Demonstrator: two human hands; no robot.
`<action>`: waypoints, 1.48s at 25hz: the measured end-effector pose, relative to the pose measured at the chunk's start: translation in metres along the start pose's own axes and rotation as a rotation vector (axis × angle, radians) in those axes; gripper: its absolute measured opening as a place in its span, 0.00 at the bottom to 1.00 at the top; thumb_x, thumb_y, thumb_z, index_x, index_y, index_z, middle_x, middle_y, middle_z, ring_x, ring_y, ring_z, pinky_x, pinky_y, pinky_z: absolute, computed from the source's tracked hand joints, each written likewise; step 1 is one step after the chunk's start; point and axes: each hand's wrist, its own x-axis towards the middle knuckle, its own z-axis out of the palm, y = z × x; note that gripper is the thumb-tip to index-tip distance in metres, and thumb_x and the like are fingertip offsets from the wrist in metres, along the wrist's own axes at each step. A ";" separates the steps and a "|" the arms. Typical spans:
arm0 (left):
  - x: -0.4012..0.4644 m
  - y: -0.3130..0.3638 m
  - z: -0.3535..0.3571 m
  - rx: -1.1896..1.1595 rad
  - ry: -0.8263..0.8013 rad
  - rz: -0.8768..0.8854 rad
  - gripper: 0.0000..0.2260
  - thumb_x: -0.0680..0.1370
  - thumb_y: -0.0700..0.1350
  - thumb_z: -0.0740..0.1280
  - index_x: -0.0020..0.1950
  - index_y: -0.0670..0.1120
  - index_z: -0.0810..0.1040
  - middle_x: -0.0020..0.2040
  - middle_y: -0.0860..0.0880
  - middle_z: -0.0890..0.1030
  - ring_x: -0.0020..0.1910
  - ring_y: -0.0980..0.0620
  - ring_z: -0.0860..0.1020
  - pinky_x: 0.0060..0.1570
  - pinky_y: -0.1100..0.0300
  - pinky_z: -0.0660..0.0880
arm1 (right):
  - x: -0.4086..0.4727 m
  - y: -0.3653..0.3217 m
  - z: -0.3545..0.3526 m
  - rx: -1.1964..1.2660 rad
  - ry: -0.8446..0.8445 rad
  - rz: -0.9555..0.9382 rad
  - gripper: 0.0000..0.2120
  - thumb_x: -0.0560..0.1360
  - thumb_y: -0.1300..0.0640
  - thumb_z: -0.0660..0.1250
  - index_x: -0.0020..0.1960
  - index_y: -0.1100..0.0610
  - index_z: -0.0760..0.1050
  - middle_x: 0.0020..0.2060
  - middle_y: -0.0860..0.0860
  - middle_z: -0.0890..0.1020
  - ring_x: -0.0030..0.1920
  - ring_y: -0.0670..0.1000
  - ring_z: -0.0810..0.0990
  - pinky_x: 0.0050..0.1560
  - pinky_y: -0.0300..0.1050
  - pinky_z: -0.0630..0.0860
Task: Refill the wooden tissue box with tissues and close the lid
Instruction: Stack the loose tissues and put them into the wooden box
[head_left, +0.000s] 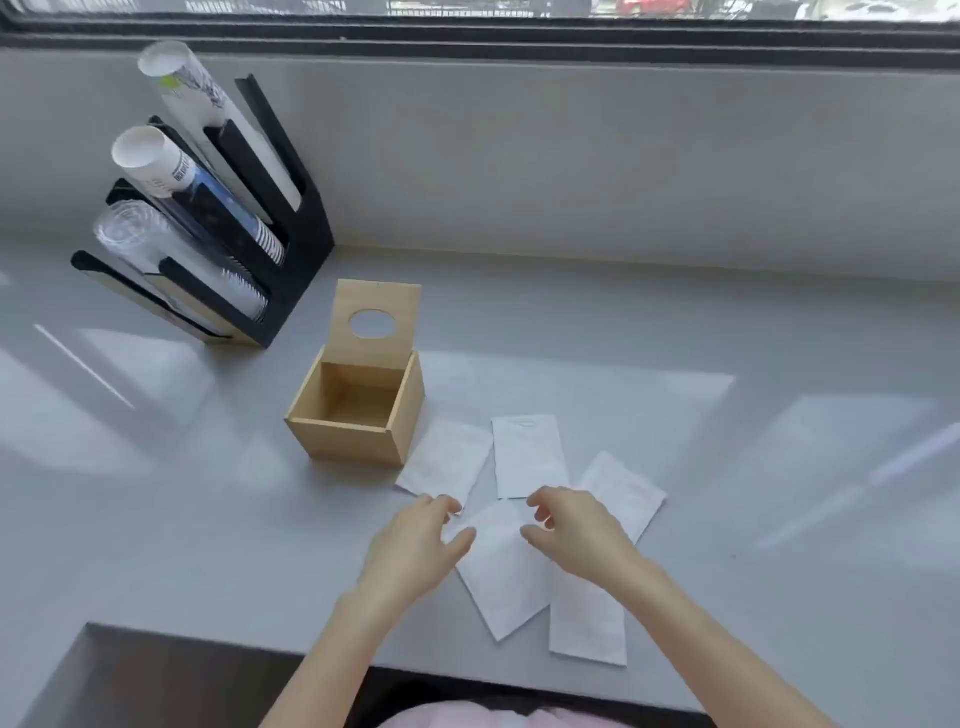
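we are looking down at what appears to be a drinks or self-service corner, such as in a café or an office pantry. a smooth pale grey counter (675, 338) runs under a long dark-framed window (467, 31), with daylight reflected on its surface. at the back left stands a black slanted cup dispenser (291, 228) holding sleeves of paper cups (156, 166) and clear plastic cups (130, 239). a small wooden tissue box (358, 415) and folded white napkins (524, 457) lie nearby.
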 end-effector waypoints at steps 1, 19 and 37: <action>-0.002 0.001 0.002 0.026 -0.014 -0.028 0.18 0.76 0.55 0.60 0.64 0.51 0.69 0.61 0.52 0.74 0.60 0.52 0.72 0.52 0.57 0.70 | 0.001 -0.001 0.004 -0.040 -0.012 0.009 0.21 0.75 0.51 0.62 0.66 0.56 0.68 0.61 0.52 0.75 0.60 0.54 0.74 0.57 0.47 0.72; -0.003 0.000 0.025 -0.170 0.127 -0.127 0.05 0.76 0.49 0.62 0.47 0.48 0.75 0.45 0.53 0.72 0.43 0.54 0.73 0.40 0.62 0.68 | 0.017 -0.010 0.029 0.075 0.035 -0.069 0.08 0.72 0.63 0.57 0.49 0.58 0.73 0.51 0.56 0.78 0.52 0.57 0.76 0.42 0.43 0.66; 0.023 0.042 0.010 -1.070 0.044 -0.161 0.08 0.77 0.46 0.63 0.51 0.45 0.79 0.49 0.45 0.82 0.50 0.48 0.80 0.50 0.56 0.74 | 0.017 0.024 -0.021 0.865 0.063 -0.004 0.02 0.75 0.56 0.65 0.46 0.50 0.75 0.38 0.46 0.81 0.40 0.43 0.79 0.39 0.30 0.74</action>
